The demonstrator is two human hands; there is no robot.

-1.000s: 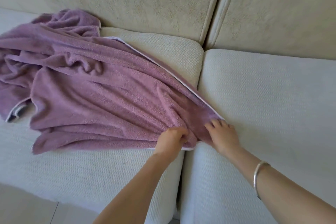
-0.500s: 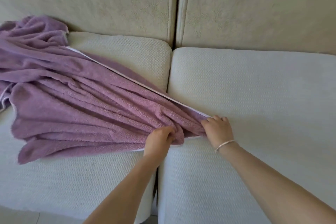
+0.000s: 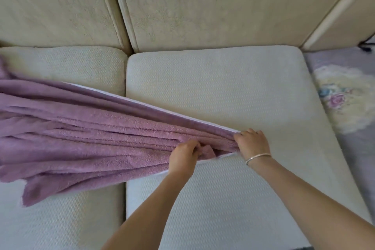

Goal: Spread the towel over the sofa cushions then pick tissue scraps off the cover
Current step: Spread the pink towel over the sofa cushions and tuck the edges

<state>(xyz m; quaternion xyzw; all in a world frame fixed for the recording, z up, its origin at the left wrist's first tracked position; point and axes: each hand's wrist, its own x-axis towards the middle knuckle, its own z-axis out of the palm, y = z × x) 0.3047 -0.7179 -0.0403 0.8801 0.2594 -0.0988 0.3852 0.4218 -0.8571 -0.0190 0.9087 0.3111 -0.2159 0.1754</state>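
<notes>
Your left grip (image 3: pixel 183 157) is curled into a bunch of the purple towel (image 3: pixel 81 138) at its near end, and your right grip (image 3: pixel 251 144) pinches the white-trimmed corner just beside it, so both are clamped on the cloth. The towel lies gathered in long folds, stretched from the left seat cushion (image 3: pixel 60 219) across the gap onto the right seat cushion (image 3: pixel 223 87), with most of its bulk on the left one and running out of view. The risk, as I judge it, is that with your grips so close together you drag a rope of cloth rather than a sheet. It may bunch tighter, or the loose lower edge may slide off the front of the sofa. No tissue scraps show here. Compared with half a second ago, the held end has travelled further onto the right cushion, and the folds are pulled straighter and tauter.
</notes>
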